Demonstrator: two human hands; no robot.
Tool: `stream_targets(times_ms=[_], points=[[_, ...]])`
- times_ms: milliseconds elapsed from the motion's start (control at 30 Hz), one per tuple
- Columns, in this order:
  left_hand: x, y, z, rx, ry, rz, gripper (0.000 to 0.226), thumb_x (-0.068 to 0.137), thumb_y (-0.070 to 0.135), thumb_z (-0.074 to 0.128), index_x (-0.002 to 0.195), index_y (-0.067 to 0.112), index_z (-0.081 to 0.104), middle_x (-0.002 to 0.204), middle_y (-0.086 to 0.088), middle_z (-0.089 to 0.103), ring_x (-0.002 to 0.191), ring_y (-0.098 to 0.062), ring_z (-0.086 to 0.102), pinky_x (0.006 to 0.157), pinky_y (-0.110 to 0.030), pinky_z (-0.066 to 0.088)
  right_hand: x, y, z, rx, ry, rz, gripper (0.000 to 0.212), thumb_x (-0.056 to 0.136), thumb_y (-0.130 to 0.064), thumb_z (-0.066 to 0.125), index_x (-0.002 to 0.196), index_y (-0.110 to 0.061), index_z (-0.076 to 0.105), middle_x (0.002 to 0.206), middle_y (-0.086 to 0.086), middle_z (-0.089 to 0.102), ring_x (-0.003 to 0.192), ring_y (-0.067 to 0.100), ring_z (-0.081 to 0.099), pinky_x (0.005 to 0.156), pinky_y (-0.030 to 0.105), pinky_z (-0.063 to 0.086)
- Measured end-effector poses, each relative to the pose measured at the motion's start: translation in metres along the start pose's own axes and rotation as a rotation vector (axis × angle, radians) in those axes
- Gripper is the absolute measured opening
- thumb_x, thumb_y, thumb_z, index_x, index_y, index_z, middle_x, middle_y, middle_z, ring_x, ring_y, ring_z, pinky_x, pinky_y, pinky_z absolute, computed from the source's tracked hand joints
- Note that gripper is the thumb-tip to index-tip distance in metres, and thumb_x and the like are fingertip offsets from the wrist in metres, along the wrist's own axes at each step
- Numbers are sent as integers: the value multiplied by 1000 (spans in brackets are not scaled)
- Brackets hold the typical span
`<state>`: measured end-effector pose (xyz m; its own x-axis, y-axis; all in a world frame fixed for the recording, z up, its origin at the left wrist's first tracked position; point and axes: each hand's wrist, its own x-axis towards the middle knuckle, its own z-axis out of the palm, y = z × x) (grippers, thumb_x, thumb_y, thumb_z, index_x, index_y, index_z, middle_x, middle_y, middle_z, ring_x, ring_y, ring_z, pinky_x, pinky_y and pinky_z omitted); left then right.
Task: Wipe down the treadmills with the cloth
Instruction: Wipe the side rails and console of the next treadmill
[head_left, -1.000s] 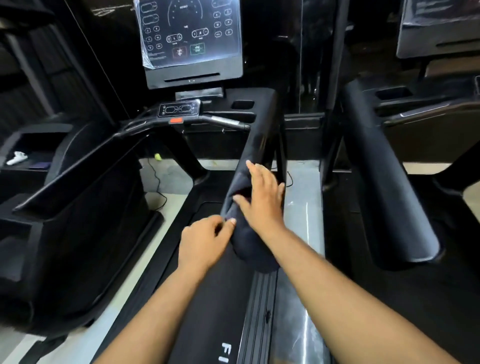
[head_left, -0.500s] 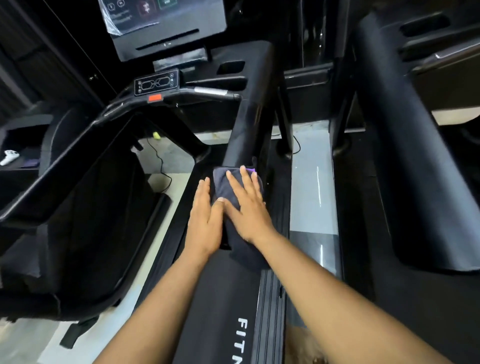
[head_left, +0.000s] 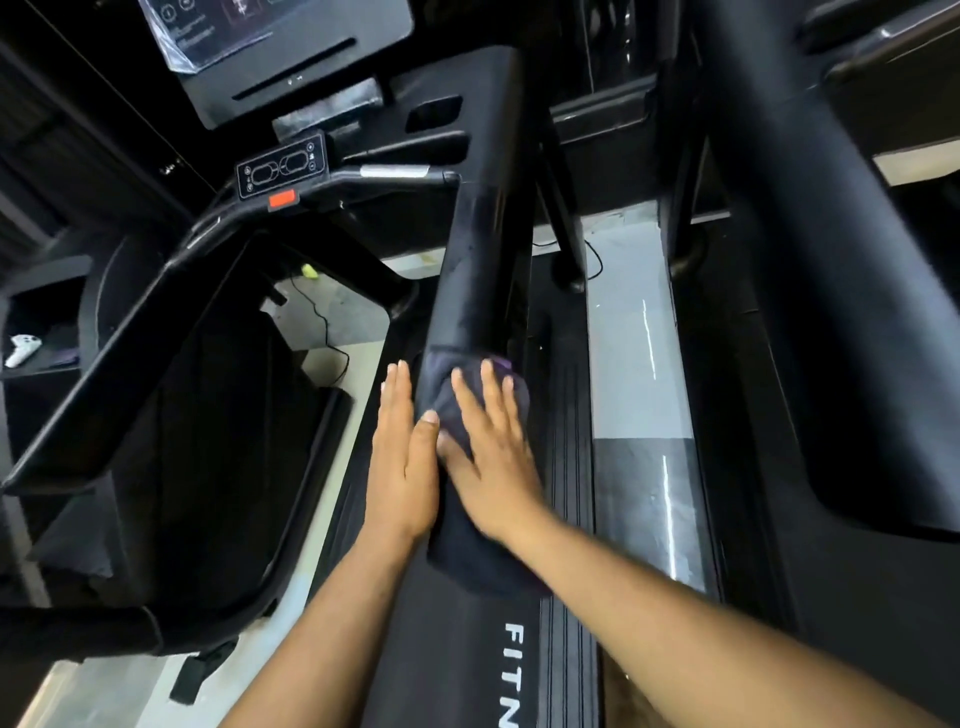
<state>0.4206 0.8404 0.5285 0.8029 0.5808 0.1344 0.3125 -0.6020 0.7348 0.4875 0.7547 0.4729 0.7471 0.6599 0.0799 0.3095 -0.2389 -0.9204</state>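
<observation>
Right hand (head_left: 491, 457): grip spread flat, we press dark cloth (head_left: 467, 519) draped over handrail (head_left: 483, 260) end | left hand (head_left: 402, 467): fingers straight, together, against cloth's left side.

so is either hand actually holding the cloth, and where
Neither grips it. The right hand presses flat on the cloth's upper middle; the left hand lies flat beside it.

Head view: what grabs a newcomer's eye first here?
Dead centre, both hands work a dark cloth draped over the near end of the treadmill's right handrail: the right hand presses flat on top, the left hand lies flat against its left side. Next, the red button glows on the crossbar upper left, under the plastic-wrapped console.
</observation>
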Motion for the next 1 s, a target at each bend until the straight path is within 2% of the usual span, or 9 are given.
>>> stream_targets(times_ms=[100, 233, 300, 367, 433, 533, 667, 867, 1000], points=[[10, 1, -2, 59, -1, 18, 74, 96, 57, 25, 163, 28, 13, 164, 26, 7, 155, 4, 4, 130, -41, 10, 10, 21, -2, 101, 76, -79, 75, 95, -69, 33, 160, -46, 5, 168, -18, -20, 153, 7, -25, 125, 34, -5], [16, 4, 2, 173, -34, 22, 78, 94, 61, 25, 164, 27, 14, 168, 19, 4, 156, 1, -1, 130, -44, 7, 99, 51, -25, 327, 75, 285, 68, 110, -40, 40, 163, -21, 3, 173, 5, -6, 159, 21, -8, 127, 37, -1], [8, 2, 3, 181, -34, 17, 78, 95, 62, 25, 163, 28, 14, 169, 18, 4, 156, 2, -2, 130, -45, 6, 86, 51, -11, 280, 61, 344, 72, 109, -41, 41, 163, -15, 2, 172, 11, -3, 159, 25, -3, 126, 36, 0], [6, 0, -2, 177, -16, 40, 77, 95, 61, 25, 163, 27, 14, 168, 17, 4, 156, 3, -2, 130, -45, 7, 35, 30, 7, 243, 97, 249, 87, 100, -62, 41, 163, -22, -2, 171, 4, -11, 158, 20, -12, 126, 34, -4], [11, 0, -4, 162, -8, 53, 75, 97, 59, 24, 163, 26, 13, 169, 17, 4, 155, 4, -1, 130, -44, 6, -6, 9, 13, 202, 104, 145, 86, 94, -71, 36, 159, -39, -11, 169, -9, -22, 154, 11, -24, 125, 37, -8], [13, 1, 1, 125, -1, 58, 74, 98, 57, 24, 163, 24, 13, 167, 20, 5, 154, 6, 1, 130, -39, 7, 27, 6, -9, -1, 41, 46, 73, 104, -57, 39, 160, -46, -8, 167, -14, -28, 153, 14, -31, 123, 51, -9], [16, 1, 4, 111, 6, 34, 76, 96, 58, 26, 163, 26, 11, 162, 29, 4, 154, 7, 1, 130, -39, 7, 116, 2, -38, -148, -10, -18, 64, 104, -52, 42, 161, -45, 13, 171, -13, -15, 155, 19, -24, 121, 70, 0], [4, -1, 9, 46, 11, 8, 78, 95, 64, 24, 162, 28, 5, 165, 24, 2, 156, 1, -1, 130, -46, 6, 4, 6, -7, -65, 1, -94, 70, 94, -62, 24, 162, -45, 11, 170, -18, -13, 154, 9, -26, 127, 56, 1], [20, 0, 6, 55, 31, 39, 83, 95, 65, 25, 164, 21, 10, 169, 14, 5, 157, -3, 1, 130, -49, 8, 61, 0, -22, -131, -52, -78, 61, 105, -47, 41, 161, -45, 17, 170, -19, -12, 154, 11, -25, 123, 65, -3]])
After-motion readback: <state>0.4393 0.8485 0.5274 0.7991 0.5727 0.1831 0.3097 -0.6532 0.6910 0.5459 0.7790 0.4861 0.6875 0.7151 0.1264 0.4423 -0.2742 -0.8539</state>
